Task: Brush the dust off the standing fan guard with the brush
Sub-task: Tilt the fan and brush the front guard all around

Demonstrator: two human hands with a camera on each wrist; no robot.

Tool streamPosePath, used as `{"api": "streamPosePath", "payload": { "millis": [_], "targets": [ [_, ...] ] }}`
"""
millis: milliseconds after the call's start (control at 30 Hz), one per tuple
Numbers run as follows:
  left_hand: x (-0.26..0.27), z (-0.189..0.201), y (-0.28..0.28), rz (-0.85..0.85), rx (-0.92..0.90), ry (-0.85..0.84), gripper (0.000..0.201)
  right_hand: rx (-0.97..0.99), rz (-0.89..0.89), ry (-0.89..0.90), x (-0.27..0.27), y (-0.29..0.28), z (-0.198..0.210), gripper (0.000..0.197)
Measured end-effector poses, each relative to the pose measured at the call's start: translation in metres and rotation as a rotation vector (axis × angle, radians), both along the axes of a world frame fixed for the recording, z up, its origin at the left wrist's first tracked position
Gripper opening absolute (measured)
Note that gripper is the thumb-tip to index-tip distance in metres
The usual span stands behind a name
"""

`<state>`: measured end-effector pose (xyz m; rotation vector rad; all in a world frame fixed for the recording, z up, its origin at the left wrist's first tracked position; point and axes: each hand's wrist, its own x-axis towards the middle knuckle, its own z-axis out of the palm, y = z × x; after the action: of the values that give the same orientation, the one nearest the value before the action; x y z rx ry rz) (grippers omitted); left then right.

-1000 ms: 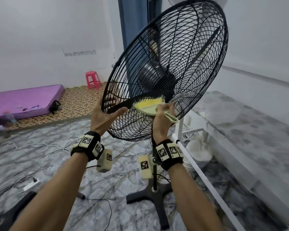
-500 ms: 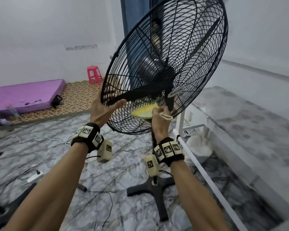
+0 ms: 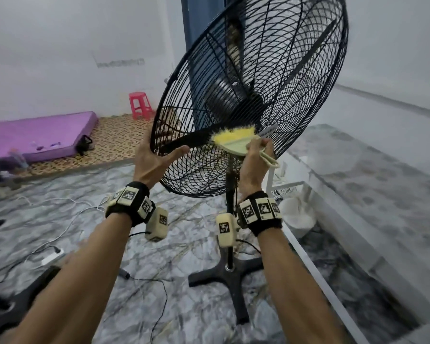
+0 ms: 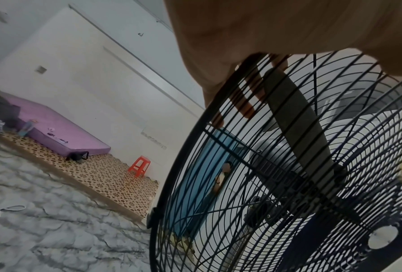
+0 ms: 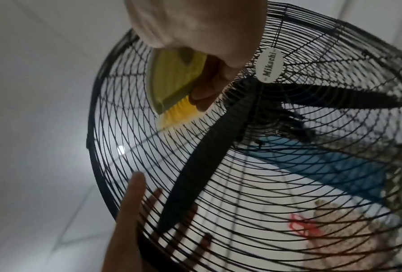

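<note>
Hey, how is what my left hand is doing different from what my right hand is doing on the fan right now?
The left hand clasps the fan guard at its rim, thumb on the front, fingers behind the wires; the right hand holds no part of the guard and grips the brush by its handle. The left hand sits at the guard's edge; the right sits nearer the centre badge, with the yellow bristles against the wires. Both are raised to the guard's lower half.

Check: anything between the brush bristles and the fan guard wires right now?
Nothing visible. The brush, held in the right hand, has its bristles right against the fan guard; the left hand grips the rim, off to the side.
</note>
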<state>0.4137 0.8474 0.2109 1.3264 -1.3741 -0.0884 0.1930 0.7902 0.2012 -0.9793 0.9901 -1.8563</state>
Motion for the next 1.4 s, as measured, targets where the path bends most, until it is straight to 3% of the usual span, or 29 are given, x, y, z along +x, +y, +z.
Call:
{"api": "streamPosePath", "payload": {
  "millis": [67, 200, 300, 400, 567, 700, 900, 1100, 1233, 1400],
  "targets": [
    [-0.001, 0.002, 0.0, 0.012, 0.006, 0.016, 0.09, 0.023, 0.009, -0.01, 0.012, -0.001, -0.001, 0.008],
    [0.003, 0.002, 0.001, 0.005, 0.035, 0.032, 0.096, 0.193, 0.119, 0.191, 0.009, 0.002, -0.023, 0.017],
    [0.005, -0.001, 0.001, 0.014, 0.032, 0.007, 0.091, 0.079, -0.005, 0.051, -0.009, -0.005, -0.006, 0.006],
    [0.005, -0.002, -0.003, 0.053, 0.049, -0.005, 0.099, 0.045, -0.044, -0.058, -0.003, -0.016, 0.005, 0.01],
    [0.003, 0.001, -0.005, 0.012, 0.05, -0.001, 0.1, 0.221, 0.121, 0.232, -0.011, -0.018, -0.014, 0.014],
    [0.002, 0.001, -0.002, -0.008, 0.037, -0.011, 0.097, 0.069, 0.024, 0.073, -0.014, -0.019, 0.002, 0.01],
    [0.002, 0.001, -0.003, 0.002, 0.006, -0.012, 0.092, 0.226, 0.172, 0.215, -0.008, -0.011, -0.02, 0.019],
    [0.003, 0.001, -0.002, 0.019, 0.008, -0.037, 0.087, 0.116, 0.032, 0.019, -0.02, -0.033, 0.004, 0.012],
    [0.004, 0.006, -0.003, 0.006, 0.02, -0.005, 0.089, 0.233, 0.126, 0.175, -0.017, -0.024, -0.024, 0.019],
    [0.005, 0.006, -0.002, 0.026, 0.03, 0.034, 0.084, 0.109, -0.015, -0.025, -0.031, -0.036, -0.013, 0.006]
  ]
}}
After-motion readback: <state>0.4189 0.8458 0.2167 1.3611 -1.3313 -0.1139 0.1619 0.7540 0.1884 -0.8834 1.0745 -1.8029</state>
